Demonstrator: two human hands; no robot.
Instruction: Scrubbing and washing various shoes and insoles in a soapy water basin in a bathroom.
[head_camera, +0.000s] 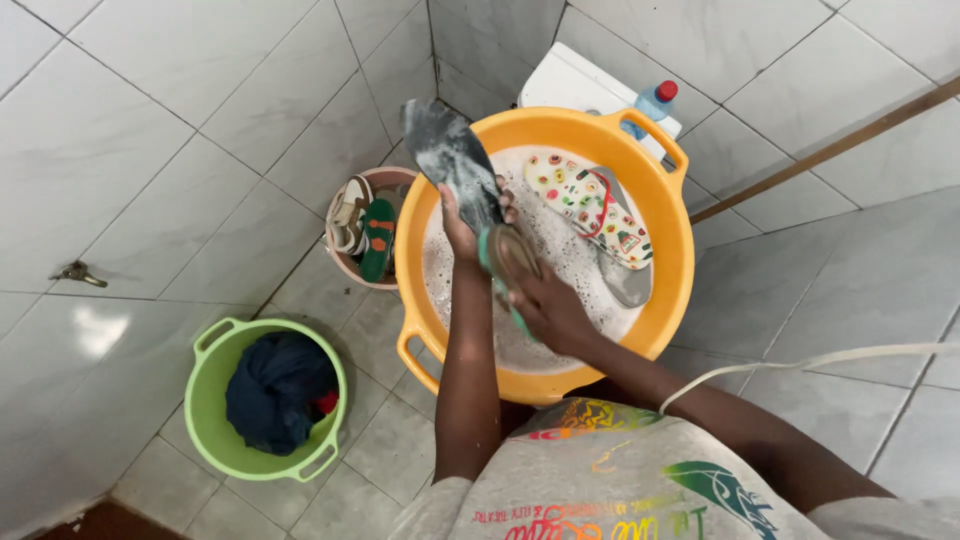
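over the orange basin (668, 290) the left hand (462, 226) grips a soapy grey insole (450, 155) and the right hand (545, 300) clasps a scrubbing brush (503, 262); i judge the wet insole can slip down and splash foam out of the basin.

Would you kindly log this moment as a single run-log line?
left hand: grips grey insole upright | right hand: scrubs it with green brush | orange basin: soapy water, patterned insole | green bucket: dark cloth

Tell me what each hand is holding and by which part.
The left hand grips a soapy grey insole by its lower end. The right hand holds a green scrubbing brush across its back, against the insole.
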